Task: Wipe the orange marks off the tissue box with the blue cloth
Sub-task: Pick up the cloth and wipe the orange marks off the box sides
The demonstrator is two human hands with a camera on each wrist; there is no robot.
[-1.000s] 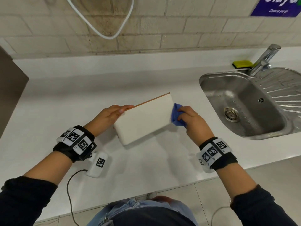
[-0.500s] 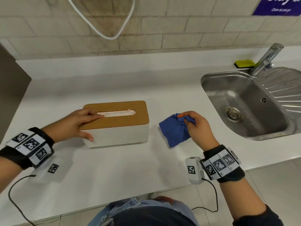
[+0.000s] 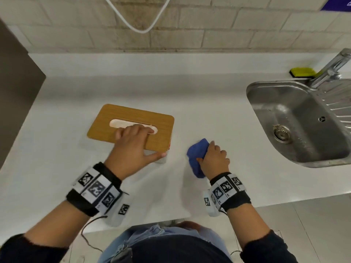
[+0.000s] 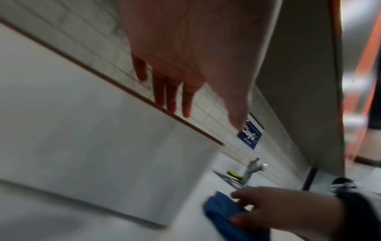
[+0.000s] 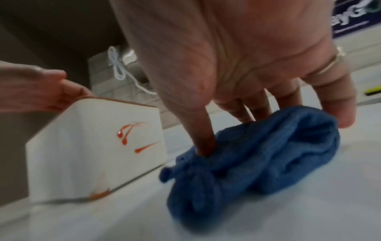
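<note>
the tissue box (image 3: pixel 106 128) stands on the white surface (image 3: pixel 57 168), left of centre, its wooden lid (image 3: pixel 133 118) facing up with the long slot showing. the left hand (image 3: pixel 131 149) lies over the near right part of the lid, fingers laid fairly straight across the slot and the thumb reaching down along the box's near side; its grip looks released, flat on the box rather than closed round it. in the right wrist view the white end wall of the box (image 5: pixel 92 146) carries the orange marks (image 5: pixel 132 135): a few thin streaks with drops at their ends, and a smear at the bottom corner (image 5: pixel 101 194). a sliver of orange also shows at the box's right edge in the head view.

just to the right of the box, apart from it, the blue cloth (image 3: pixel 197 158) sits bunched on the surface. the right hand (image 3: pixel 214 158) comes down on it from above, thumb dug into the folds and fingers curled over the far side, so its grip is grasping the cloth. a ring (image 5: pixel 327 65) shows on one finger.

further right, a steel sink (image 3: pixel 303 130) is set into the surface, with a tap (image 3: pixel 330 71) and a yellow sponge (image 3: pixel 302 72) behind it. a white cable (image 3: pixel 136 25) hangs against the brick wall.
</note>
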